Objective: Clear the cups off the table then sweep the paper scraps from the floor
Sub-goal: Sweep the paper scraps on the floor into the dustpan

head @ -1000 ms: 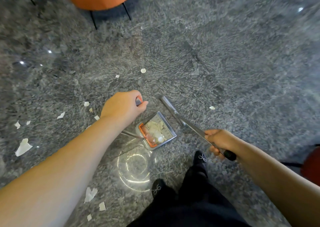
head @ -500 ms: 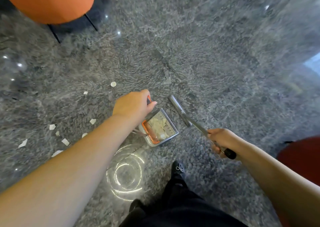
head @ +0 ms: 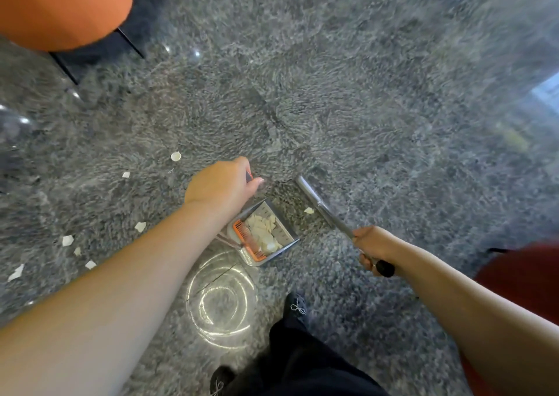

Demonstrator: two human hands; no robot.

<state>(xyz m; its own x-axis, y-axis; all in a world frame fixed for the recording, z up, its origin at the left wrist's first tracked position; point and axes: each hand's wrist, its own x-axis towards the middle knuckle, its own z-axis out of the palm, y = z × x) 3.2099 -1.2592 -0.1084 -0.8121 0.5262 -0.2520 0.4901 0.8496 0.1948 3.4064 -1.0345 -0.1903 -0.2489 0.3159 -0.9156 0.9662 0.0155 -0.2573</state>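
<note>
Sweeping stage here: the left hand [head: 222,184] is curled round the top of the dustpan's handle, fingers clamped on it, and the dustpan [head: 266,235] sits low over the floor [head: 363,93] just beyond the person's feet. Inside it lies a pile of white scraps behind an orange comb edge. The right hand [head: 373,249] grips the broom [head: 325,209] near its black end cap, fingers wrapped tight round the metal shaft, which slants away to the far left; its head cannot be made out.

One scrap [head: 308,210] lies on the floor between pan and shaft, touching or just beside the shaft. More scraps [head: 68,240] are scattered well off to the left, with a rounder bit [head: 175,155] farther out.

Handling, as a judgement: the paper is feather-light and flat, likely to skid or flutter on this glossy stone, so short, low strokes toward the pan's lip should suit. The pan looks light and stiff; held by the handle top it may swing, so keeping it level would stop the load spilling.
</note>
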